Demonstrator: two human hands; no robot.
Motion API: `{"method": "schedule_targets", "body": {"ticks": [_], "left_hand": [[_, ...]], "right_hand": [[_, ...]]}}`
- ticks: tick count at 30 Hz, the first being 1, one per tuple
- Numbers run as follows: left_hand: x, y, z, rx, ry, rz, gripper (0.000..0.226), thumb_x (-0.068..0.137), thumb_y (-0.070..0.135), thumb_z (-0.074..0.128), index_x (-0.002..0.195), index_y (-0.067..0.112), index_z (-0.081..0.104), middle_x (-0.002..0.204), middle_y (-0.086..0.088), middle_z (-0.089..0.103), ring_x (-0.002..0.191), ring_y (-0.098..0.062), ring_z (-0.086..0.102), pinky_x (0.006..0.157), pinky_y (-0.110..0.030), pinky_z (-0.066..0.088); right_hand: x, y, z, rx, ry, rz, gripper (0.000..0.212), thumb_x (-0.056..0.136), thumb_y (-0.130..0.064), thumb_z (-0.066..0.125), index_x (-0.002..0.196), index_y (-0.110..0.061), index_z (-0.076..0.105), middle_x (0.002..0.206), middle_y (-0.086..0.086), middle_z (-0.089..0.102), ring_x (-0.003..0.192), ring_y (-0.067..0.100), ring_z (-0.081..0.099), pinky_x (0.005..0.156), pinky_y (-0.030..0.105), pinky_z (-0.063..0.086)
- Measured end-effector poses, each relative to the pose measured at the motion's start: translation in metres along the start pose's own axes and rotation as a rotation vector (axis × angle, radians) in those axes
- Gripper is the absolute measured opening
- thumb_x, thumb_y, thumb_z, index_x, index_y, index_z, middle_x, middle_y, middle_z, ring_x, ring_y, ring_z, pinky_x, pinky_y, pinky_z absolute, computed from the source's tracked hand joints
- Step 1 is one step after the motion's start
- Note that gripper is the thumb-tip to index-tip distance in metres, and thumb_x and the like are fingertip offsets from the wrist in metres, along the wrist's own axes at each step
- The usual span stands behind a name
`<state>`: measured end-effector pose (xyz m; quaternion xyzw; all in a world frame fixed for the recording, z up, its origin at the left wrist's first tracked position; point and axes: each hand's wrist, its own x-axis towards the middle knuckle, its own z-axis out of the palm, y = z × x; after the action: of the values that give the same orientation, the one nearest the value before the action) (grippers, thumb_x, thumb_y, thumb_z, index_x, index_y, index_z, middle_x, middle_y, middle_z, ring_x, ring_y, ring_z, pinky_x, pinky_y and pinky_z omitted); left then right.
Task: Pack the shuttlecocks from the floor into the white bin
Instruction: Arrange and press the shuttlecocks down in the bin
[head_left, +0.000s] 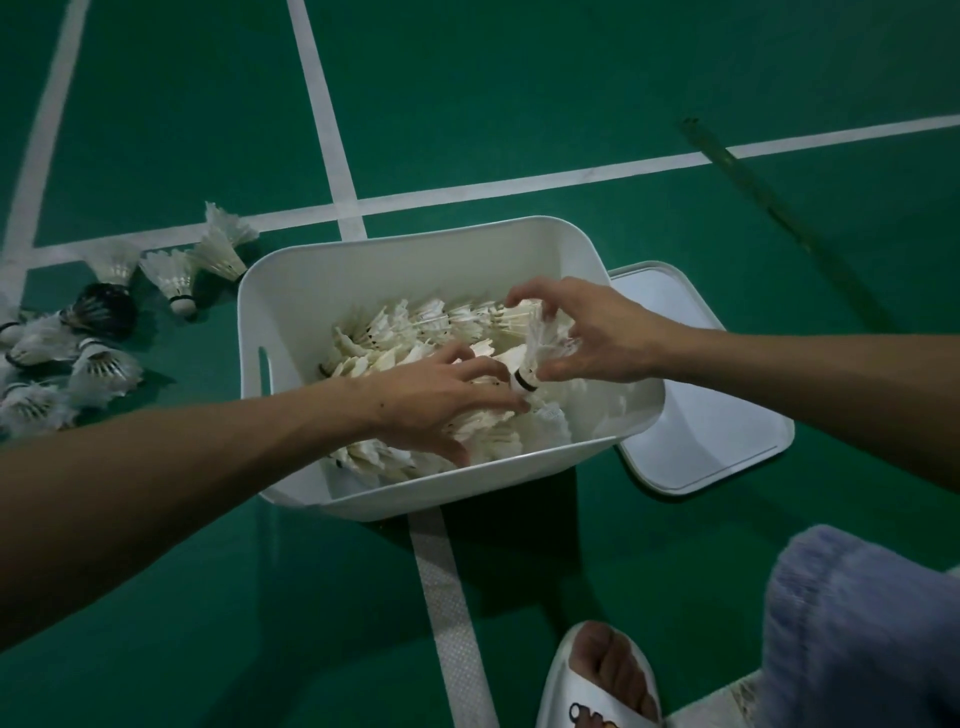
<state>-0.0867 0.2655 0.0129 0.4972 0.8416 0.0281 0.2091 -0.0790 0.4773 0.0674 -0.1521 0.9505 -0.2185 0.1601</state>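
Looking down over the white bin (311, 280), I see one shuttlecock (537, 348) caught in the right grip (597, 332), above the bin's right half, cork down and feathers up. The fingers curl over the feathered skirt from above while the thumb closes in beside the black-banded cork, so this grip is grasping it. The left grip (436, 400) lies just beside it, released: its fingers are spread and nearly straight, resting on the packed shuttlecocks (415, 322), which lie in nested rows across the bottom of the bin. Its forefinger reaches toward the cork of the held one; I cannot tell whether they touch. On the green floor (519, 78) left of the bin lie loose shuttlecocks (104, 369), mostly white, with a dark shuttlecock (101, 309) among them. A white lid (701, 415) lies flat by the bin's right side, one corner hidden behind the bin.
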Motion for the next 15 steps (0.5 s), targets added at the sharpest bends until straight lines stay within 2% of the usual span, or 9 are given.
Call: {"method": "schedule_targets", "body": {"ticks": [3,7,9,13,15], "left_hand": [[0.001,-0.002,0.000,-0.002,0.004,-0.004,0.072,0.082,0.048,0.066,0.144,0.043,0.029,0.152,0.009,0.019,0.132,-0.021,0.015,0.108,-0.033,0.026],[-0.001,-0.005,0.000,-0.063,0.030,-0.002,0.072,0.078,0.049,0.070,0.140,0.044,0.033,0.151,0.010,0.024,0.131,-0.019,0.016,0.106,-0.031,0.026],[-0.003,-0.008,0.001,-0.081,0.044,0.020,0.073,0.077,0.050,0.070,0.140,0.045,0.033,0.150,0.010,0.026,0.130,-0.019,0.017,0.107,-0.034,0.028],[-0.007,-0.012,0.006,-0.037,0.070,0.072,0.076,0.076,0.055,0.068,0.141,0.044,0.030,0.150,0.011,0.026,0.131,-0.020,0.017,0.106,-0.033,0.030],[-0.008,-0.015,0.007,-0.012,0.062,0.083,0.081,0.073,0.058,0.069,0.142,0.045,0.028,0.151,0.012,0.023,0.132,-0.021,0.015,0.106,-0.032,0.028]], "right_hand": [[-0.002,0.000,0.000,-0.069,-0.027,0.021,0.043,0.076,-0.033,0.078,0.115,-0.032,0.061,0.113,-0.001,0.045,0.104,0.018,0.050,0.095,0.037,0.048],[-0.007,-0.001,-0.002,-0.045,-0.029,0.053,0.041,0.076,-0.024,0.074,0.114,-0.028,0.058,0.119,0.005,0.045,0.103,0.023,0.053,0.079,0.025,0.047],[-0.008,-0.001,-0.004,-0.038,-0.049,0.055,0.041,0.076,-0.019,0.073,0.112,-0.029,0.056,0.122,0.005,0.042,0.104,0.022,0.052,0.075,0.022,0.047],[-0.012,-0.005,-0.006,-0.071,-0.087,0.060,0.043,0.069,-0.019,0.081,0.106,-0.028,0.061,0.115,-0.003,0.050,0.101,0.016,0.051,0.092,0.037,0.051],[-0.014,-0.008,-0.005,-0.082,-0.112,0.065,0.045,0.067,-0.020,0.084,0.107,-0.024,0.065,0.111,-0.006,0.054,0.099,0.012,0.050,0.094,0.039,0.050]]}}
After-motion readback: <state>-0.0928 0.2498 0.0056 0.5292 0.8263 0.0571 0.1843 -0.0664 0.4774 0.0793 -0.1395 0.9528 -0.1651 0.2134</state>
